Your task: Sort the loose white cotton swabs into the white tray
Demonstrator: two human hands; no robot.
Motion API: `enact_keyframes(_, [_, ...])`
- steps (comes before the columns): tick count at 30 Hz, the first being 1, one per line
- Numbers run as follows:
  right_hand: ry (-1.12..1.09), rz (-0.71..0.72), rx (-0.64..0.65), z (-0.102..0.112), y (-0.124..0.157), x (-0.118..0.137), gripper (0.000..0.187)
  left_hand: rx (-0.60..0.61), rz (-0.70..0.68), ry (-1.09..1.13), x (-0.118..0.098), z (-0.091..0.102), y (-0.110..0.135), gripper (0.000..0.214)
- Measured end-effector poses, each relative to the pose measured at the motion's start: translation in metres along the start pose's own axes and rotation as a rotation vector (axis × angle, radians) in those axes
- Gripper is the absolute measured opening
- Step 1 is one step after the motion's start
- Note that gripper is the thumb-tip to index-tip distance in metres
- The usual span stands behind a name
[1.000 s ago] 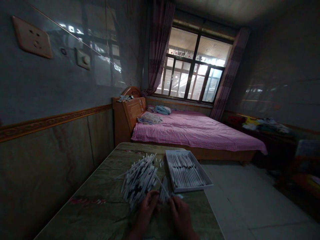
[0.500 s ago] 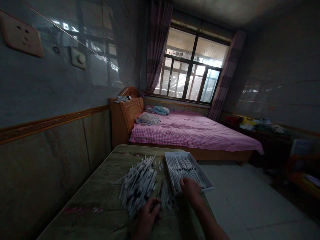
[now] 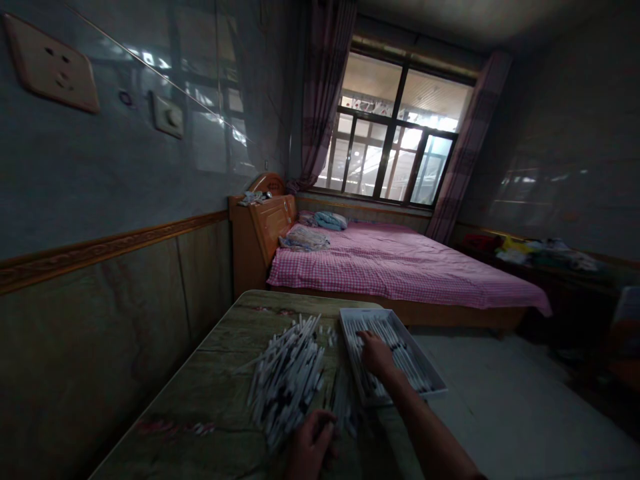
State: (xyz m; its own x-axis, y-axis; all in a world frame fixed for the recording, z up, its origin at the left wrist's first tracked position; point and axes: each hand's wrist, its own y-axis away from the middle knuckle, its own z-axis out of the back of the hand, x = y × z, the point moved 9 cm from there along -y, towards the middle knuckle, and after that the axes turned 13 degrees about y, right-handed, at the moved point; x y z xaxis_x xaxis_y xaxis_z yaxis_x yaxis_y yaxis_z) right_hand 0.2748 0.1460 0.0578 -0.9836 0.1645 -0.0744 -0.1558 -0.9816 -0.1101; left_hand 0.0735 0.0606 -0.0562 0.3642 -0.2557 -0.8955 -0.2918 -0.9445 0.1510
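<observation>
My right hand (image 3: pixel 377 355) reaches over a shallow white box (image 3: pixel 434 392), its fingers bent down onto the rows of thin white pens (image 3: pixel 407 363) inside. The pens have dark parts near the middle of the rows. What those fingertips pinch, if anything, is too small to tell. My left hand (image 3: pixel 313 443) rests low over the table, thumb and fingers curled together, contents hidden. Just beyond it lies a small blurred group of pens (image 3: pixel 343 403). Left of that, a big loose pile of white pens (image 3: pixel 287 380) with dark ends spreads across the table.
The wood-patterned table (image 3: pixel 200 387) carries the pile and the box, which sits along its right edge. A few short white pieces (image 3: pixel 330 335) lie between them. Behind stands a bed (image 3: pixel 390 267) with a pink checked cover. A tiled wall (image 3: pixel 120 300) runs along the left.
My right hand has moved from the near end of the box toward its far left part. My left hand stays curled beside the pile. The whole view has shifted slightly.
</observation>
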Motion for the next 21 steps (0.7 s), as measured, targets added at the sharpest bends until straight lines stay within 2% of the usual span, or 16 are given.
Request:
enact_keyframes(4, [-0.036, 0.124, 0.042, -0.021, -0.030, 0.015, 0.072, 0.017, 0.040, 0.003, 0.005, 0.001, 0.000, 0.055])
enact_keyframes(8, [-0.063, 0.171, 0.086, -0.034, -0.040, 0.017, 0.067, -0.012, 0.030, 0.003, 0.005, 0.002, 0.000, 0.052])
enact_keyframes(13, [-0.067, 0.139, 0.104, -0.037, -0.031, 0.010, 0.060, -0.012, 0.040, -0.028, -0.004, -0.004, 0.007, 0.048])
enact_keyframes(21, [-0.053, 0.202, 0.139, -0.026, -0.008, 0.020, 0.056, 0.021, -0.073, -0.120, -0.015, -0.007, 0.018, 0.035])
